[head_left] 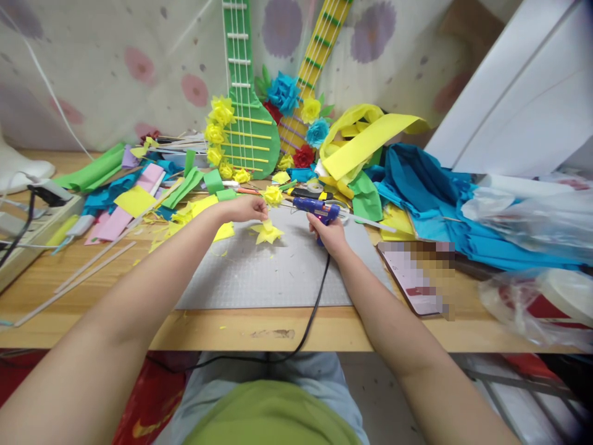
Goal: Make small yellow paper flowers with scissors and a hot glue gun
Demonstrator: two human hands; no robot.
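L hand [248, 209] has its fingertips pinched together on top of a yellow paper star [269, 233], which is low over the grey mat [282, 278] (can't tell if it touches the mat). R hand [331, 233] is wrapped round a blue glue gun [319, 209], w/ its tip aimed at the L hand side, just above & behind the star. A clear glue stick [370, 222] pokes out the back, & a black cord [311, 327] hangs down over the table edge.

How far along? The star looks part done: it's flat-ish w/ wide pointy petals, not puffy like the full flowers. One puffy yellow flower [273, 196] is right behind the fingers. What's left on the star, can't tell exactly, but prob. more petals.

Pose: both arms reach fwd, w/ the hands close but apart. L wrist bends in, palm down; R hand is upright round the handle.

Further out, yellow scraps [189, 213] lie left of the mat. At the back stands a green paper guitar [257, 133], strings on, yellow flowers down one side, so it looks almost done. A yellow guitar [315, 52] leans behind it, also w/ flowers. Blue paper [417, 185] & a phone [403, 278] are on the right.
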